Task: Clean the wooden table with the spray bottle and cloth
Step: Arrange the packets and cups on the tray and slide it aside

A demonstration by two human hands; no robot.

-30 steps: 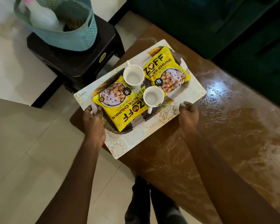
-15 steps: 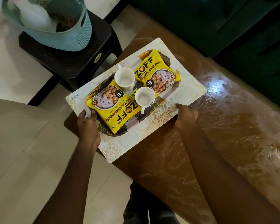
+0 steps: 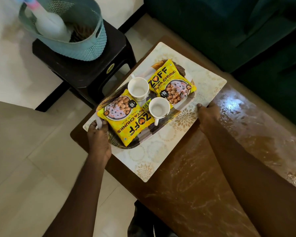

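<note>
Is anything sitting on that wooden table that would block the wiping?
Yes. A patterned mat covers the near end of the wooden table, and on it sits a tray with two white cups and two yellow snack packets. The left hand and right hand grip its edges.
</note>
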